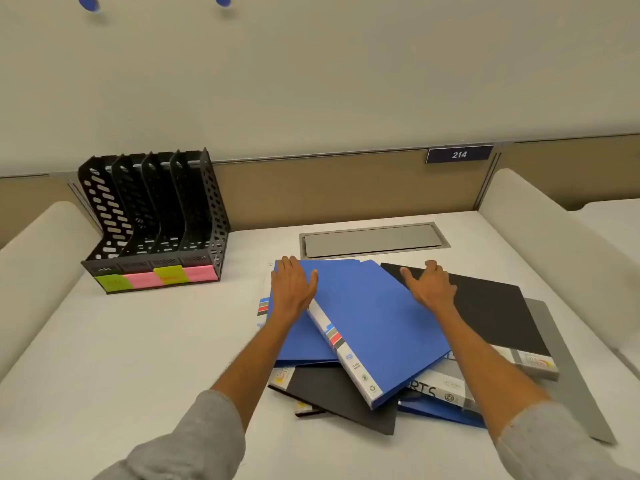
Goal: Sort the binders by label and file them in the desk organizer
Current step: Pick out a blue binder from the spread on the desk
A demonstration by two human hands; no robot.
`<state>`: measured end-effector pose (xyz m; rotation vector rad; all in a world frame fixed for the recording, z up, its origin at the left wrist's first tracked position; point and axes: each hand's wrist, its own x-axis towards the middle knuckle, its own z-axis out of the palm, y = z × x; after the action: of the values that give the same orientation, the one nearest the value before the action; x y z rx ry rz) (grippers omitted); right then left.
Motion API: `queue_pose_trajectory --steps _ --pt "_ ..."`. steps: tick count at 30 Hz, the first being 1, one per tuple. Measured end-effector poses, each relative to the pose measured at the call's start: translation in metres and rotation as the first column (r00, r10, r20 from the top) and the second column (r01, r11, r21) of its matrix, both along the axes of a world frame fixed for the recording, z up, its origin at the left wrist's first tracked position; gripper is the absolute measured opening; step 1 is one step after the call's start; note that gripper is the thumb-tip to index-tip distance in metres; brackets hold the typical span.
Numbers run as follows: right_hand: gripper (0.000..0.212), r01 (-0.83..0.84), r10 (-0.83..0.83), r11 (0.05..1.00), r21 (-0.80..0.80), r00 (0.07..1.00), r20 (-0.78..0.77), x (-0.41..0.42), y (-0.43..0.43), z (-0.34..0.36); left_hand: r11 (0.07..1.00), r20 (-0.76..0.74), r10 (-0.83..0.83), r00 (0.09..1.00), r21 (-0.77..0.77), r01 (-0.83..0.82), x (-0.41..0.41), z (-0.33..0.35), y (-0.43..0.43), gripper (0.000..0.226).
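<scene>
A loose heap of binders lies on the white desk, right of centre. On top is a blue binder (377, 320) with a white spine label. A black binder (491, 317) lies behind it to the right, another black one (343, 393) sticks out at the front, and a grey one (554, 358) is at the bottom right. My left hand (292, 285) rests flat on the blue binder's far left corner, fingers apart. My right hand (431, 284) touches the far edge where the blue and black binders meet. The black desk organizer (156, 220) stands empty at the back left, with green and pink labels along its front.
A grey cable hatch (372, 239) is set in the desk behind the heap. White padded dividers (540, 237) flank the desk on both sides, and a tan partition with a "214" plate (459, 154) closes the back. Bare desk surface (156, 341) lies between the organizer and the heap.
</scene>
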<state>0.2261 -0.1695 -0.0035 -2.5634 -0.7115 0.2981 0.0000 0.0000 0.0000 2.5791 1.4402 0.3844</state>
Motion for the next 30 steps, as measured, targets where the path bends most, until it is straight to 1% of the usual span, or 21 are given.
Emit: queue_pose_trajectory --steps 2,4,6,8,11,12,15,18,23,26,28,30 --pt "0.079 0.014 -0.016 0.999 -0.047 0.999 -0.035 -0.004 -0.008 -0.007 0.993 0.009 0.044 0.999 -0.109 -0.043 -0.006 -0.01 -0.009 0.07" --pt "0.079 0.004 -0.009 0.996 -0.092 0.998 -0.061 -0.007 -0.017 -0.021 0.985 0.01 0.065 0.998 -0.162 -0.063 -0.013 -0.029 -0.017 0.076" --pt "0.078 -0.026 0.022 0.988 -0.153 0.999 -0.032 -0.012 -0.022 -0.03 0.973 0.024 0.095 0.995 -0.213 -0.088 -0.017 -0.042 -0.026 0.078" --pt "0.078 -0.054 0.061 0.979 -0.196 0.998 0.032 -0.016 -0.024 -0.035 0.96 0.076 0.155 0.985 -0.248 -0.132 -0.018 -0.051 -0.033 0.075" --pt "0.082 -0.058 0.078 0.971 -0.23 0.994 0.079 -0.022 -0.025 -0.042 0.953 0.064 0.2 0.978 -0.245 -0.179 -0.017 -0.058 -0.041 0.062" --pt "0.083 -0.057 0.077 0.972 -0.229 0.994 0.082 -0.024 -0.025 -0.044 0.952 0.068 0.2 0.978 -0.25 -0.177 -0.016 -0.06 -0.043 0.061" --pt "0.084 -0.053 0.069 0.977 -0.209 0.995 0.07 -0.025 -0.026 -0.047 0.947 0.105 0.189 0.976 -0.282 -0.153 -0.015 -0.065 -0.05 0.065" --pt "0.085 -0.056 0.064 0.979 -0.197 0.997 0.032 -0.024 -0.027 -0.048 0.946 0.177 0.161 0.971 -0.309 -0.101 -0.017 -0.073 -0.058 0.07" --pt "0.091 -0.005 -0.02 0.99 -0.144 0.986 -0.165 -0.017 -0.022 -0.043 0.929 0.239 0.143 0.96 -0.366 -0.048 -0.021 -0.077 -0.066 0.075" --pt "0.09 0.017 -0.044 0.994 -0.108 0.965 -0.259 -0.014 -0.017 -0.04 0.919 0.296 0.139 0.945 -0.394 -0.012 -0.022 -0.075 -0.07 0.065" --pt "0.087 0.036 -0.057 0.996 -0.079 0.958 -0.281 -0.013 -0.018 -0.039 0.923 0.316 0.064 0.947 -0.379 0.065 -0.024 -0.074 -0.07 0.053" --pt "0.086 0.062 -0.076 0.996 -0.059 0.953 -0.294 -0.013 -0.019 -0.038 0.899 0.349 -0.034 0.937 -0.4 0.181 -0.024 -0.072 -0.07 0.048"
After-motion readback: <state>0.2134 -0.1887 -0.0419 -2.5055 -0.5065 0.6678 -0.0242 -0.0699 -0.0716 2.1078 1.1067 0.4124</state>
